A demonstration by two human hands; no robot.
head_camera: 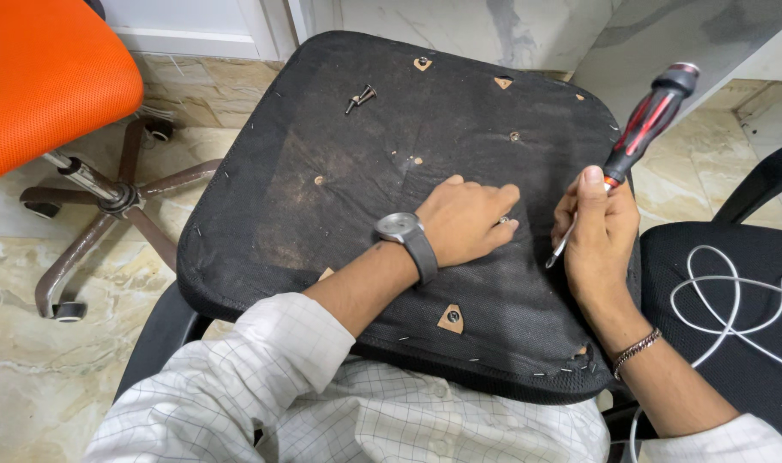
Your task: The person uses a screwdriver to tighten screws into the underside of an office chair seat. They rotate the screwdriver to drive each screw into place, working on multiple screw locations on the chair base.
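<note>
An upturned black chair seat (322,214) lies across my lap, its fabric underside dusty and pierced with small holes. My left hand (466,219), with a wristwatch on the wrist, rests flat on the seat near its right side. My right hand (598,236), a chain bracelet on its wrist, grips a red-and-black screwdriver (652,116); the handle points up and right, and the metal shaft tip sits just above the fabric. Loose bolts (360,98) lie on the seat's far part.
An orange office chair (39,77) on a brown wheeled base (108,201) stands at the left on the marble floor. A black chair seat with a coiled white cable (725,296) is at the right. A grey wall runs behind.
</note>
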